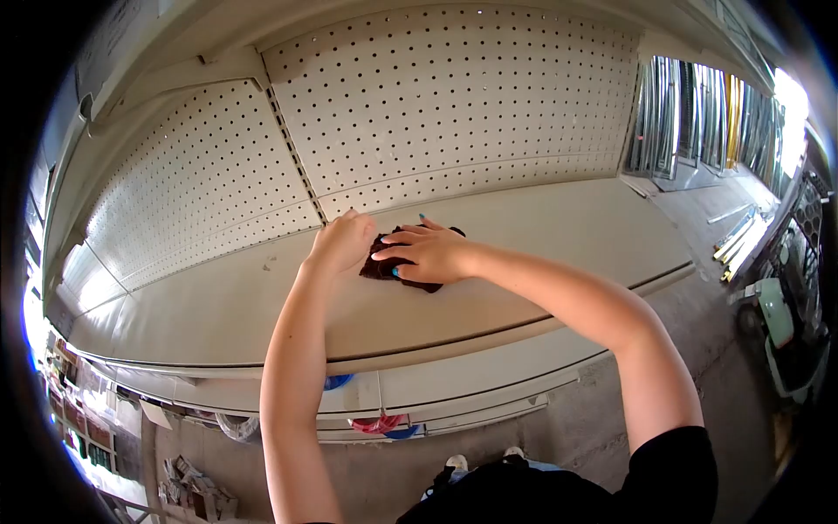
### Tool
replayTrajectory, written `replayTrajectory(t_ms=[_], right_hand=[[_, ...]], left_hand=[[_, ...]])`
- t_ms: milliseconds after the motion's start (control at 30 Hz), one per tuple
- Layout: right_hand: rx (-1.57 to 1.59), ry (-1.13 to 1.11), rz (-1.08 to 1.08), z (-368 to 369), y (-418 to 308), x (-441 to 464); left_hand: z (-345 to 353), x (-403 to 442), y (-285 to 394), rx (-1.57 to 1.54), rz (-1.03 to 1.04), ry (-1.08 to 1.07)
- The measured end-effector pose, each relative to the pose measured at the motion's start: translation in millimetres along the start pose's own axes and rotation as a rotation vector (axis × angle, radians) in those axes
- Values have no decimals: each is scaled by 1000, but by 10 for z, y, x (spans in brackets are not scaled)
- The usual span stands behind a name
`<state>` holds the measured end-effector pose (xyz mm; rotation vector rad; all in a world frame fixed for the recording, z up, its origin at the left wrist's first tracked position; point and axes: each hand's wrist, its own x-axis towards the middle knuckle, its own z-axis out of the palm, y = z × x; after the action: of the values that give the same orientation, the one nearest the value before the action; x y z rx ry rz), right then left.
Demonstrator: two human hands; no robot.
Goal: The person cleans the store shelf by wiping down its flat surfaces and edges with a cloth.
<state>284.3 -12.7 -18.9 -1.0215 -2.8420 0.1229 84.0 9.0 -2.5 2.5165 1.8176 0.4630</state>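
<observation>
Item: dark cloth (421, 281), one, crumpled and spread out; lies on the pale shelf (524, 236), around the middle of its length, nearer the back panel than the front edge at its upper part.

Item: right hand (432, 255), blue nail polish; palm down on the cloth, fingers extended and spread toward the left, pressing on it rather than gripping it. Forearm comes in from the near right.

Item: left hand (345, 240), at the left end of the cloth, fingers folded in, fist-like. Whether it touches the cloth or encloses anything, cannot tell. Forearm comes in from the near left.

Item: perforated panel (463, 105), pale, rows of small holes; upright along the far side of the shelf, with a slotted upright strip (291, 144) between its left and right sections.

Item: lower shelf (489, 377), pale, below the near edge; by it, a red object (378, 424) and a blue object (338, 382), partly hidden.

Item: metal lengths (672, 118), standing, far right.

Item: machine (773, 312), green and black, on the right.

Item: heap of boxes (196, 489), on the floor, near left.
</observation>
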Motion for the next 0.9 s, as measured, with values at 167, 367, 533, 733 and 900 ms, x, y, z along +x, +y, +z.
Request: replayTrajectory(t_ms=[167, 367, 533, 733, 900], right_hand=[[6, 61, 140, -94, 698, -173], [78, 122, 301, -204, 1395, -674], [-7, 116, 250, -189, 1200, -643], [-3, 54, -53, -114, 527, -498], [100, 90, -142, -88, 419, -500]], left_hand=[[42, -33, -9, -58, 135, -7], [86, -8, -7, -53, 140, -56], [76, 46, 19, -66, 160, -86], [122, 74, 52, -12, 172, -94], [132, 41, 33, -25, 177, -95]])
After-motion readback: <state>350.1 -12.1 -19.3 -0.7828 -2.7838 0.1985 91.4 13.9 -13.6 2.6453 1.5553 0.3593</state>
